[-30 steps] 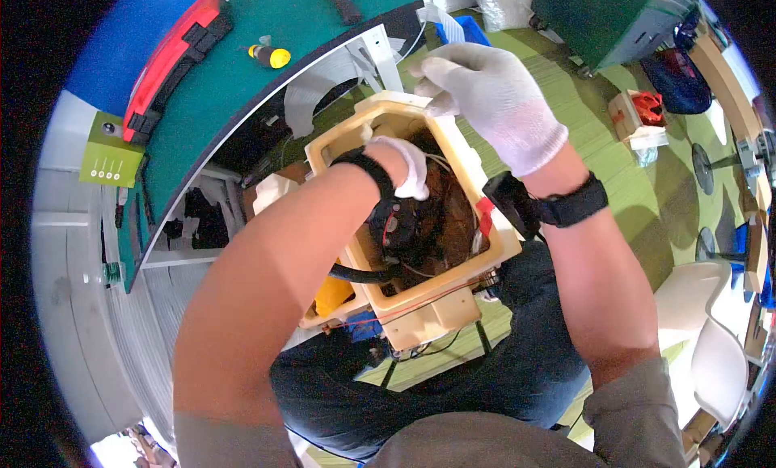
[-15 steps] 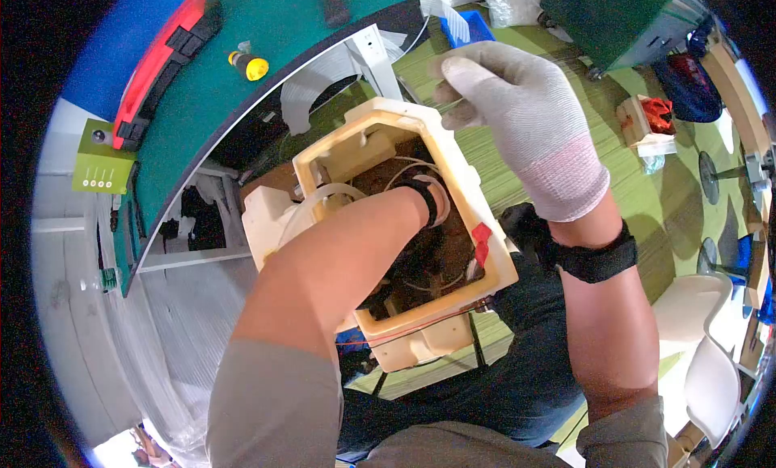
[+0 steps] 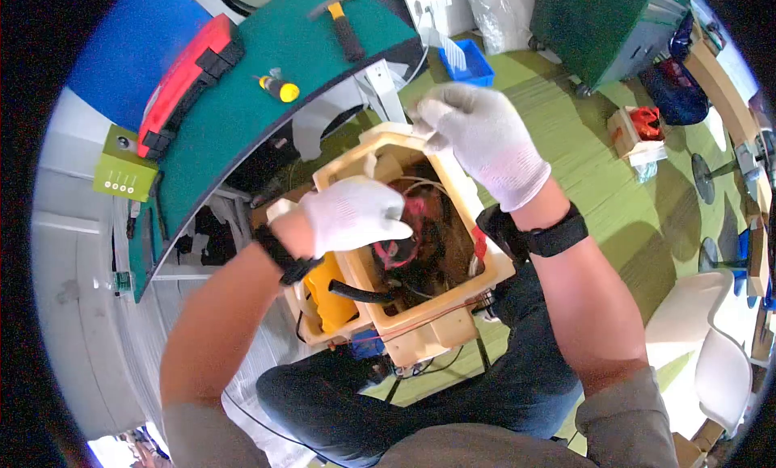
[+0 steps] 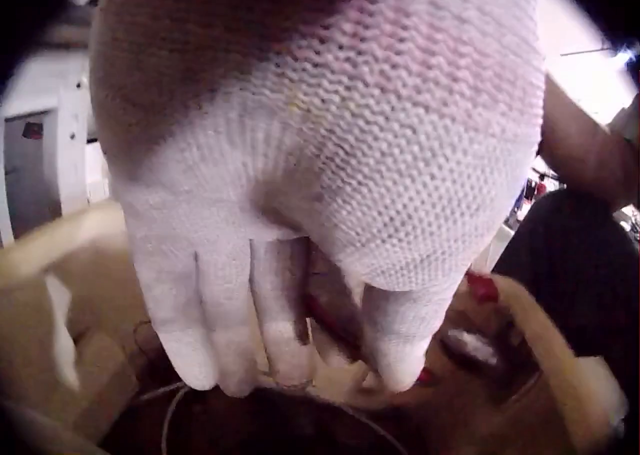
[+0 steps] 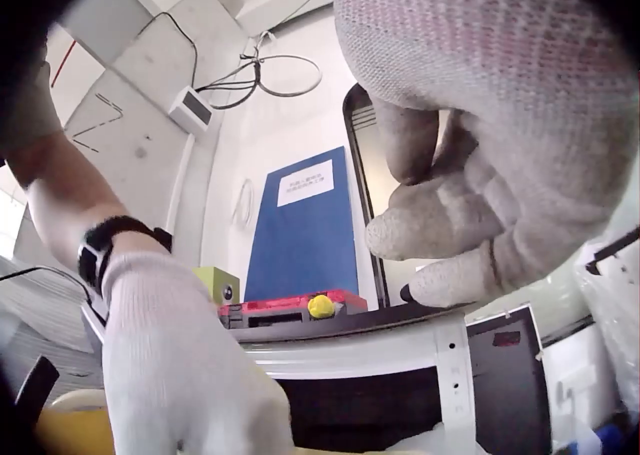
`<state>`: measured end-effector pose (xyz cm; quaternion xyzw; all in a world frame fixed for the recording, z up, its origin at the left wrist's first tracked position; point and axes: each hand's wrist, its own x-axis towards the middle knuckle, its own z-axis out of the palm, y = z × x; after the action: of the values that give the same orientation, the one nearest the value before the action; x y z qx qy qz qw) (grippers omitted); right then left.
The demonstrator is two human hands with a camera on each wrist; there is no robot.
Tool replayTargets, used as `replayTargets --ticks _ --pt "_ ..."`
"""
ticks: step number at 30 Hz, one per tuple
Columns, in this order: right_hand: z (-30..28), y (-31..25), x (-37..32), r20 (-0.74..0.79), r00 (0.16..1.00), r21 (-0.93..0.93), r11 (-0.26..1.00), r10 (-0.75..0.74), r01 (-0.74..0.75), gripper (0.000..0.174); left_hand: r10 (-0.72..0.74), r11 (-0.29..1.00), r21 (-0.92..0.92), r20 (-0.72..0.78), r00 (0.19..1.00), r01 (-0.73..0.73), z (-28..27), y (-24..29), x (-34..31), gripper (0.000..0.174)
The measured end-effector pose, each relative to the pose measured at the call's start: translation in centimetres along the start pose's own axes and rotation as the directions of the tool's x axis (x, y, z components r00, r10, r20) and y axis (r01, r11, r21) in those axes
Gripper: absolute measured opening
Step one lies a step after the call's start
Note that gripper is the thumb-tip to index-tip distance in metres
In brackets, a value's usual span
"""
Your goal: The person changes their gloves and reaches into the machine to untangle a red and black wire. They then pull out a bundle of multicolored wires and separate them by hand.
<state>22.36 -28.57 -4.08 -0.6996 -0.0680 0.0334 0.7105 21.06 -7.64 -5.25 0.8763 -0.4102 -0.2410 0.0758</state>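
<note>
A cream plastic housing (image 3: pixel 411 342), shaped like an open tub, stands before the person's knees. Inside lie dark parts, a pale cable and red wires (image 3: pixel 394 264); a black hose (image 3: pixel 356 293) crosses its left wall. Over its left side hovers the white-gloved left hand (image 3: pixel 356 213), palm down. In the left wrist view its fingers (image 4: pixel 215 345) reach downward, thumb apart, holding nothing visible. The gloved right hand (image 3: pixel 485 141) is raised over the far right rim, fingers curled inward. In the right wrist view a tiny dark spot shows by one fingertip; I cannot tell whether it is held.
Left of the tub, a side compartment holds a yellow part (image 3: pixel 331 298). On the green-topped table (image 3: pixel 242 132) are a red case (image 3: pixel 182 88), a yellow-black screwdriver (image 3: pixel 279 88) and a hammer (image 3: pixel 343 31). A blue bin (image 3: pixel 477 70) sits on the floor; a white chair (image 3: pixel 687 314) stands right.
The left hand was deep inside the tub half a second ago and has come up and left, over the rim. The right hand stays raised, now a little nearer the tub's far rim.
</note>
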Motion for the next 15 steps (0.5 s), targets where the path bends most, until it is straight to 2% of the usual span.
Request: replayTargets --ticks 2,3,4,6,7,8,10,11,13,15 --pt "0.7 0.0 -0.6 0.028 1.0 0.017 1.0 -0.005 0.004 0.027 -0.256 0.925 -0.318 -0.12 0.959 0.207 -1.4 2.2 -3.8 0.026" --pt "0.8 -0.4 -0.9 0.09 0.996 -0.032 0.999 0.019 -0.016 0.027 -0.331 0.88 -0.405 -0.145 0.932 0.249 -1.8 3.1 -5.7 0.022" --pt "1.1 0.1 -1.1 0.126 0.992 -0.03 0.999 -0.007 0.011 0.027 -0.38 0.837 -0.503 -0.254 0.889 0.214 -1.3 3.7 -7.4 0.018" --pt "1.7 -0.1 -1.6 0.227 0.972 -0.254 0.96 -0.058 0.116 0.025 -0.359 0.852 -0.521 -0.512 0.78 0.05 -0.4 4.7 -10.2 0.014" --pt "2.1 -0.8 -2.3 0.252 0.96 -0.338 0.918 -0.125 0.208 0.023 -0.437 0.783 -0.621 -0.52 0.734 0.027 0.5 4.9 -11.2 0.016" --pt "2.9 -0.6 -2.9 0.256 0.966 -0.106 0.992 -0.044 0.073 0.02 -0.48 0.754 -0.656 -0.524 0.703 0.026 1.3 5.1 -11.9 0.017" --pt "3.8 0.1 -3.0 0.3 0.936 -0.125 0.965 -0.186 0.232 0.021 -0.531 0.639 -0.76 -0.551 0.644 -0.124 2.7 5.5 -12.2 0.019" --pt "4.3 0.6 -3.0 0.308 0.918 -0.126 0.946 -0.248 0.298 0.022 -0.508 0.646 -0.75 -0.558 0.656 -0.138 2.9 5.5 -12.5 0.019" --pt "4.9 0.4 -3.3 0.328 0.889 -0.152 0.911 -0.319 0.383 0.025 -0.53 0.547 -0.796 -0.57 0.627 -0.261 3.3 6.0 -12.4 0.018" --pt "5.3 0.3 -2.7 0.372 0.813 -0.232 0.803 -0.448 0.549 0.027 -0.534 0.429 -0.818 -0.572 0.622 -0.384 3.8 6.3 -12.3 0.018"
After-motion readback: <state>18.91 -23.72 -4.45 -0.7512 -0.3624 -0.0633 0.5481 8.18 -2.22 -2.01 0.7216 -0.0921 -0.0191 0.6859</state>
